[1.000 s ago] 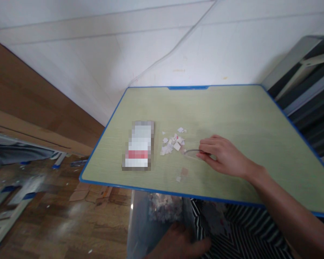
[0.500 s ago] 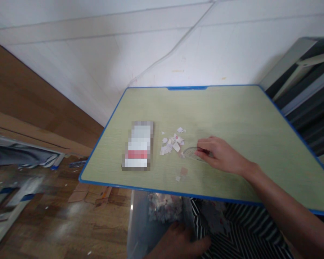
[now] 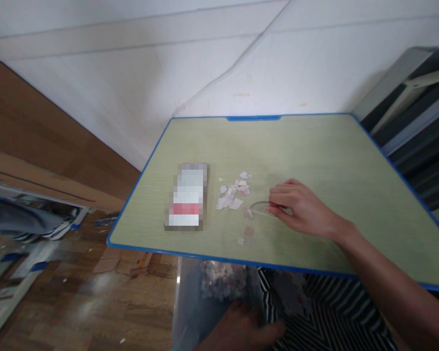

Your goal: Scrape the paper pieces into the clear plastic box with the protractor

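Head view: the right hand (image 3: pixel 298 208) is positioned at the desk (image 3: pixel 296 146), thumb and fingers closed in a pinch on the protractor (image 3: pixel 261 207). The protractor is clear and projects to the left of the grip, curved edge on the far side. One small scrap is located at its left tip.

Scraps (image 3: pixel 226 201) form a loose, partly overlapping cluster on the desk, to the left of the right hand. A pinkish piece (image 3: pixel 249 231) lies on the near side of the protractor's tip. A pixelated oblong (image 3: pixel 186 197) rests on the desk farther left of the right hand, past the scraps.

The left hand (image 3: pixel 239 329) is located beyond the desk's near edge, thumb spread from the fingers. Blur and shade obscure it; whether it holds anything cannot be determined. A bin (image 3: pixel 188 285) containing white bits (image 3: pixel 223 280) is adjacent. Striped cloth (image 3: pixel 332 317) lies to the right of the left hand.
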The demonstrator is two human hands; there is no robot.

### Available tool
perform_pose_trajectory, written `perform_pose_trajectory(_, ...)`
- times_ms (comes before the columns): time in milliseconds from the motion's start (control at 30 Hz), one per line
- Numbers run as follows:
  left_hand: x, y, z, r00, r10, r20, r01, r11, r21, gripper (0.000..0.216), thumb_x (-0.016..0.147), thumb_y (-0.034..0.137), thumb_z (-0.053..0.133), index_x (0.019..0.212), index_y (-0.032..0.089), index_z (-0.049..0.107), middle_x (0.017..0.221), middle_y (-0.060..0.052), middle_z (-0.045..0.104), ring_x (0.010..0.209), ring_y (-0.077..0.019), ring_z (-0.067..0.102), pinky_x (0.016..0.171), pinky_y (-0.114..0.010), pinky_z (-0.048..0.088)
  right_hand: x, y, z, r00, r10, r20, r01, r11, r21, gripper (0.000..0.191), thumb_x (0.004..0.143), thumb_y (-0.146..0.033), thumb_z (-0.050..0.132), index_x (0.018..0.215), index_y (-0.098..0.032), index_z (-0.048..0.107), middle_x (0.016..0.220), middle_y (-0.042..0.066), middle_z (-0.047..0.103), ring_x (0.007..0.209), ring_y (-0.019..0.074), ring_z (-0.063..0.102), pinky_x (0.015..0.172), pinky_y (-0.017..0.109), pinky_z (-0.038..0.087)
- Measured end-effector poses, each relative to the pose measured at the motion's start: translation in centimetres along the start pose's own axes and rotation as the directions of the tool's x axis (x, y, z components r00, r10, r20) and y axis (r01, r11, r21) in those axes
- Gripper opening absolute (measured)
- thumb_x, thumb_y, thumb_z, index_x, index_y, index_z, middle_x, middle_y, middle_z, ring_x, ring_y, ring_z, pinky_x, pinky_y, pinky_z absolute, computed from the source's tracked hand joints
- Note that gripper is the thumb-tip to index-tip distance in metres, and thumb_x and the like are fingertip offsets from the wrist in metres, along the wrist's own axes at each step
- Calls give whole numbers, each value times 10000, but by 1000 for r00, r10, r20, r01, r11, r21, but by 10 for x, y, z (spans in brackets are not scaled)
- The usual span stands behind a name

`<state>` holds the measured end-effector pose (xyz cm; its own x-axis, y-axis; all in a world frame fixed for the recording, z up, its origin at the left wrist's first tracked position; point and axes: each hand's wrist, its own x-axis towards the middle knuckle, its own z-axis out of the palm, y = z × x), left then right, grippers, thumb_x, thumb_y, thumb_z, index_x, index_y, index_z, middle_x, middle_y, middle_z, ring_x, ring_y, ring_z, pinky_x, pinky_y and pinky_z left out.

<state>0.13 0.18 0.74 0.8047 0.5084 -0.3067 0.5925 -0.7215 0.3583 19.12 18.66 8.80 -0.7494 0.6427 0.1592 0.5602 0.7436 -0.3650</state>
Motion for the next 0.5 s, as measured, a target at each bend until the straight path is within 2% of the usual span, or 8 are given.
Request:
perform_pose_trajectory(67,0,0,1,1000,5,-4,-5,1000,0,443,912,263,644,1288,293,412,854,-26,652,714,-221,640,606,-264,483,0,0,0,999,1,-39,-1,1000,15,304,913,-222,416,611,-192,433,591,-19,449,595,130,459,669,297,321)
perform_pose_trajectory(200,0,-1,5,1000,13,-27,-14,1000,-12,444,917,278,637,1296,290,407,849,-27,652,708,-227,635,605,-277,489,1,-1,2,1000,15,10,-15,1000,7,301,917,-213,411,619,-187,444,590,-20,451,595,129,465,678,298,325)
perform_pose_trajectory(300,-1,-1,5,999,5,-34,-5,1000,-3,418,919,271,636,1279,293,425,826,-20,645,696,-218,626,602,-272,483,2,-2,4,999,40,-33,-41,999,-4,302,929,-228,395,640,-186,470,614,-6,471,616,139,470,671,296,320)
perform_pose_trajectory(433,-1,0,0,1000,6,-30,-6,1000,-16,396,932,270,620,1277,286,427,833,-18,648,691,-211,625,598,-266,478,3,-4,6,1000,24,1,-24,1000,20,300,930,-228,396,642,-184,468,610,-10,475,603,135,461,674,293,316)
perform_pose_trajectory(500,-1,0,-1,1000,11,-12,-11,1000,-28,419,932,270,620,1294,279,410,854,-26,655,710,-223,636,612,-281,489,4,-5,6,999,35,-29,-35,999,24,303,930,-237,390,639,-185,457,615,-5,475,603,137,458,667,293,315)
